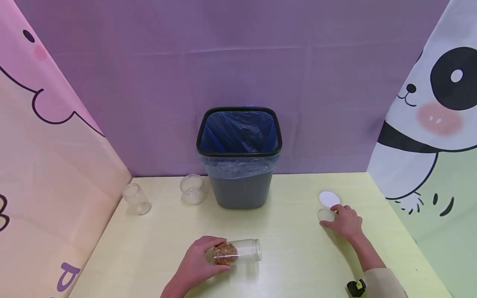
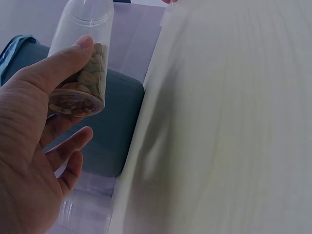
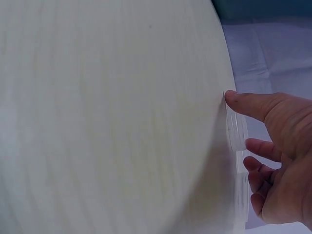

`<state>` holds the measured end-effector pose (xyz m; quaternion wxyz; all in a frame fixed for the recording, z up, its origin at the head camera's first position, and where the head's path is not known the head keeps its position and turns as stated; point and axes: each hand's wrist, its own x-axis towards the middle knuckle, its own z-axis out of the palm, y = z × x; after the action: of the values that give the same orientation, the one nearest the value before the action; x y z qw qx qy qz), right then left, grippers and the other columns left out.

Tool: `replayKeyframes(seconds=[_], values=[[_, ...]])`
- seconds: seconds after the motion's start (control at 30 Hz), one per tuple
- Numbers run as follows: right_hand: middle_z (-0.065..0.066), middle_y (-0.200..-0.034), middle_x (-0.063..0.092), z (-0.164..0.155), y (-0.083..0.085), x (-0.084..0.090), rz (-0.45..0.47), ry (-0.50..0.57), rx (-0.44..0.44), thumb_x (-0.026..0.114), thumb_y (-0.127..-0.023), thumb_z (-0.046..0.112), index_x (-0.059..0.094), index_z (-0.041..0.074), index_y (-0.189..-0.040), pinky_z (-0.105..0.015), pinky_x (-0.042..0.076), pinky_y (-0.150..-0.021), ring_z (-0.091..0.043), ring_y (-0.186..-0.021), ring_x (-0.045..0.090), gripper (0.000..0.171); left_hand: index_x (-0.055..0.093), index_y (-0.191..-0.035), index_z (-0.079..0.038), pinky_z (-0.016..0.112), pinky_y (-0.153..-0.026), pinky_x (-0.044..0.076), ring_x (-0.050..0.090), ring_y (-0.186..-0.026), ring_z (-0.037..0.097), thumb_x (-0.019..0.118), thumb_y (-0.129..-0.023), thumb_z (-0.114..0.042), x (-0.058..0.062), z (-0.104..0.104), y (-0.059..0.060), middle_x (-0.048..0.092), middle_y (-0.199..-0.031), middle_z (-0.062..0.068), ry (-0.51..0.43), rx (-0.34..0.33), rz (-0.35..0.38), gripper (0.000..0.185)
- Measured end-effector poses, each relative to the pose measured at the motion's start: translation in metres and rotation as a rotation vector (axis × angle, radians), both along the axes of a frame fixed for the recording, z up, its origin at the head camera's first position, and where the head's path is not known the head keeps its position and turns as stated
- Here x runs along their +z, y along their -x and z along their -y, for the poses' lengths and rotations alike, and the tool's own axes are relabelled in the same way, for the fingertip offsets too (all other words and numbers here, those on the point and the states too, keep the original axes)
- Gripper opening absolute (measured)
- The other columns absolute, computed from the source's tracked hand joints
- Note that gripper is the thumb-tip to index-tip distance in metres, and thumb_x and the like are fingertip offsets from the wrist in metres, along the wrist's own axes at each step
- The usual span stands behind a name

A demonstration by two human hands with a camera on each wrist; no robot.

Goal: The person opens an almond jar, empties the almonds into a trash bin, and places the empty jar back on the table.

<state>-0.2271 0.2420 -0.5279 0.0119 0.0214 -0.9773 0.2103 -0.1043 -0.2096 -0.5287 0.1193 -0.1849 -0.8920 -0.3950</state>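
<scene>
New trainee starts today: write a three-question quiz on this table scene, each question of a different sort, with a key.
1. True or false: the jar in the left hand stands upright.
2. What does the right hand touch? A. the bin B. a clear lid C. an empty jar
3. Fill in: the bin is lined with a ____ bag.

Key
1. False: it lies on its side, mouth open, with brown pieces at its base.
2. B: the clear lid, next to a white lid.
3. Blue.
</scene>
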Motion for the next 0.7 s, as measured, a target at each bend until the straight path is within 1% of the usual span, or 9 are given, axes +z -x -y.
replayKeyframes(seconds=[0.1, 0.23, 0.3, 0.4, 0.47, 0.57, 0.63, 0.7], values=[[-0.019, -0.095, 0.057, -0.002, -0.001, 0.001, -0.004, 0.009, -0.001, 0.081, -0.073, 0.040, 0.058, -0.002, -0.108, -0.054, 0.036, -0.068, -0.041, -0.089, 0.052, 0.060, 0.072, -0.111, -0.015, 0.037, -0.084, 0.051, 0.059, -0.100, 0.007, 0.096, -0.054, -0.035, -0.001, 0.000, 0.000, 0.064, -0.106, -0.017, 0.004, -0.006, 0.014, 0.065], [-0.021, -0.098, 0.056, -0.003, 0.001, -0.001, -0.033, 0.029, -0.001, 0.082, -0.072, 0.042, 0.058, -0.002, -0.112, -0.055, 0.035, -0.071, -0.043, -0.093, 0.051, 0.064, 0.072, -0.111, -0.015, 0.037, -0.084, 0.051, 0.060, -0.099, 0.008, 0.096, -0.054, -0.036, -0.001, 0.000, -0.001, 0.064, -0.106, -0.016, -0.002, -0.003, 0.022, 0.065], [-0.024, -0.102, 0.057, -0.001, 0.003, 0.000, -0.062, 0.063, 0.000, 0.080, -0.074, 0.042, 0.058, -0.003, -0.113, -0.058, 0.035, -0.074, -0.045, -0.096, 0.051, 0.064, 0.072, -0.110, -0.016, 0.037, -0.084, 0.051, 0.060, -0.099, 0.008, 0.096, -0.054, -0.035, 0.000, 0.000, -0.002, 0.064, -0.106, -0.015, -0.005, 0.003, 0.026, 0.064], [-0.026, -0.109, 0.059, 0.004, 0.006, 0.002, -0.133, 0.122, 0.002, 0.077, -0.080, 0.038, 0.060, -0.005, -0.113, -0.060, 0.036, -0.079, -0.047, -0.101, 0.052, 0.057, 0.072, -0.111, -0.017, 0.037, -0.084, 0.051, 0.060, -0.099, 0.008, 0.095, -0.054, -0.036, 0.000, 0.001, -0.002, 0.064, -0.106, -0.015, 0.000, 0.010, 0.034, 0.064], [-0.027, -0.110, 0.060, 0.010, 0.009, 0.008, -0.184, 0.193, 0.015, 0.075, -0.083, 0.031, 0.060, -0.007, -0.112, -0.060, 0.038, -0.083, -0.047, -0.103, 0.052, 0.050, 0.072, -0.111, -0.017, 0.037, -0.084, 0.051, 0.060, -0.100, 0.008, 0.095, -0.055, -0.036, -0.001, 0.003, -0.003, 0.064, -0.107, -0.015, 0.007, 0.016, 0.040, 0.063], [-0.029, -0.110, 0.060, 0.021, 0.018, 0.020, -0.241, 0.282, 0.049, 0.071, -0.086, 0.023, 0.060, -0.009, -0.112, -0.056, 0.042, -0.086, -0.045, -0.103, 0.054, 0.042, 0.072, -0.111, -0.018, 0.038, -0.084, 0.051, 0.060, -0.100, 0.009, 0.095, -0.055, -0.038, -0.002, 0.004, -0.002, 0.064, -0.107, -0.015, 0.004, 0.019, 0.043, 0.063], [-0.029, -0.111, 0.060, 0.029, 0.024, 0.030, -0.250, 0.328, 0.072, 0.069, -0.089, 0.020, 0.059, -0.010, -0.113, -0.054, 0.042, -0.088, -0.045, -0.104, 0.054, 0.039, 0.072, -0.111, -0.019, 0.038, -0.085, 0.051, 0.060, -0.101, 0.009, 0.095, -0.055, -0.038, -0.002, 0.005, -0.003, 0.064, -0.107, -0.015, -0.006, 0.021, 0.053, 0.063], [-0.027, -0.114, 0.060, 0.038, 0.028, 0.040, -0.242, 0.348, 0.085, 0.067, -0.091, 0.020, 0.059, -0.008, -0.115, -0.053, 0.043, -0.089, -0.045, -0.107, 0.054, 0.038, 0.072, -0.111, -0.020, 0.039, -0.085, 0.051, 0.060, -0.101, 0.009, 0.095, -0.055, -0.038, -0.003, 0.006, -0.004, 0.064, -0.108, -0.015, -0.013, 0.018, 0.066, 0.063]])
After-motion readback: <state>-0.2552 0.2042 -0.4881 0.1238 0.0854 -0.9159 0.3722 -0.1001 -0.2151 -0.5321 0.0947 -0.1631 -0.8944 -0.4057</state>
